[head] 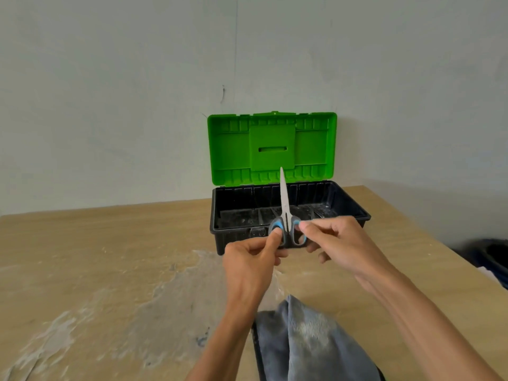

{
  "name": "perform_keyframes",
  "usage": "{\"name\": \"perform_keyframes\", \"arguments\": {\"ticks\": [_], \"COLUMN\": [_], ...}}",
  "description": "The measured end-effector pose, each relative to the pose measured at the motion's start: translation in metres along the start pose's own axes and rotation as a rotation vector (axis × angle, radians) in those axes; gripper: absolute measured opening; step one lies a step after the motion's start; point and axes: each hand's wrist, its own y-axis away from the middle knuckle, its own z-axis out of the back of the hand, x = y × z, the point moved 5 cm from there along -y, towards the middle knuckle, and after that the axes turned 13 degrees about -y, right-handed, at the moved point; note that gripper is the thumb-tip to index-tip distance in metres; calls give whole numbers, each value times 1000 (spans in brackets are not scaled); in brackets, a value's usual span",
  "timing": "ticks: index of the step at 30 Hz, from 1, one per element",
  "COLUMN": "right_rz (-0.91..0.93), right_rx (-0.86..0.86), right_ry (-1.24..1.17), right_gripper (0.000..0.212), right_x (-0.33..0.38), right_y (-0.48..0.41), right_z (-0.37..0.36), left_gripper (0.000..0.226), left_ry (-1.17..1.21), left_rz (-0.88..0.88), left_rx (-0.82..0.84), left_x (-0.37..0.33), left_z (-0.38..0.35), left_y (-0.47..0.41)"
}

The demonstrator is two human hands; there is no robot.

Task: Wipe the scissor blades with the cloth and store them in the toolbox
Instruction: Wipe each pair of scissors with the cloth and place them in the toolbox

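Your scissors [284,204] stand upright just in front of the toolbox [220,226], blades closed together. In this view the tip overlaps the lower edge of the green lid [233,149]. Your left hand [248,259] pinches the left grey-and-blue handle loop between thumb and forefinger, the other fingers curled. Your right hand [338,243] pinches the right loop in the same way.

The toolbox sits open on the wooden table [96,243]. Its black tray is speckled white inside and its lid is raised toward the pale wall behind.

Nearer you than the toolbox, the grey-blue cloth [305,339] lies crumpled between your forearms, apart from the scissors. Left of the toolbox and nearer you, whitish smears [170,284] streak the tabletop. Right of the toolbox, past the table edge, a dark container [494,254] is partly in view.
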Motion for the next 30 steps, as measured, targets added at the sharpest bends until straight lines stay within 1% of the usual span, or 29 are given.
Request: {"name": "perform_keyframes", "arguments": {"ticks": [2, 3, 5, 7, 9, 11, 12, 14, 16, 17, 19, 22, 27, 28, 30], "right_rz": [25, 21, -6, -39, -75, -115, -137, -161, -186, -200, -223, -262, -327, -319, -295], "right_rx": [26, 32, 38, 44, 43, 67, 84, 99, 77, 78, 100, 150, 218, 218, 204], "right_ry": [64, 100, 167, 218, 291, 396, 453, 571, 646, 656, 656, 684, 813, 843, 899], "right_gripper": [8, 8, 8, 10, 14, 18, 20, 21, 26, 29, 25, 20, 34, 31, 19], "right_x": [9, 11, 13, 10, 6, -1, -6, -17, -25, -28, -31, -38, -49, -49, -48], "right_y": [-22, -34, -61, -86, -108, -128, -137, -152, -164, -168, -174, -178, -175, -175, -174], "right_z": [-8, -12, -22, -33, -42, -51, -56, -66, -74, -79, -89, -106, -121, -122, -121], "left_gripper": [26, 29, 38, 42, 35, 36, 40, 50, 57, 60, 63, 59, 55, 54, 53], "left_ry": [-13, -58, -242, -457, -629, -767, -792, -757, -637, -580, -515, -441, -388, -387, -388], "left_rz": [21, 9, -65, -173, -285, -323, -308, -236, -152, -141, -133, -112, -76, -84, -74], "left_rx": [-9, -7, -30, -157, -303, -328, -291, -168, -56, -42, -46, -20, 5, 2, 8], "left_x": [1, 2, 6, 11, 18, 28, 36, 53, 69, 73, 79, 77, 76, 77, 77], "left_z": [6, 9, 18, 30, 41, 44, 42, 37, 31, 29, 29, 28, 28, 29, 29], "left_y": [-15, -25, -45, -66, -82, -100, -109, -122, -129, -129, -132, -127, -123, -124, -125]}}
